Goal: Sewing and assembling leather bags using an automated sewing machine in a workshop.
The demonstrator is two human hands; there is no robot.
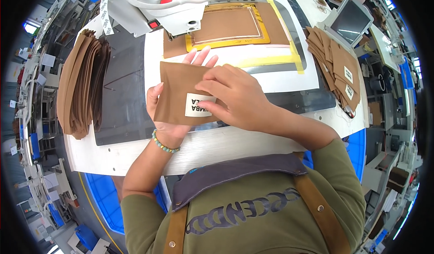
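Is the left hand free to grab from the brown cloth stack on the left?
Probably not right now: the left hand is under a brown cloth piece. Otherwise, nothing tall seems to block the way to the stack.

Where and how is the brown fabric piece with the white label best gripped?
Probably pinch the brown fabric piece by its far-left corner, coming from the left. It looks thin and flat; that corner lies bare between the thumb and fingers of the left hand, clear of the white label, while the right hand covers part of the right side.
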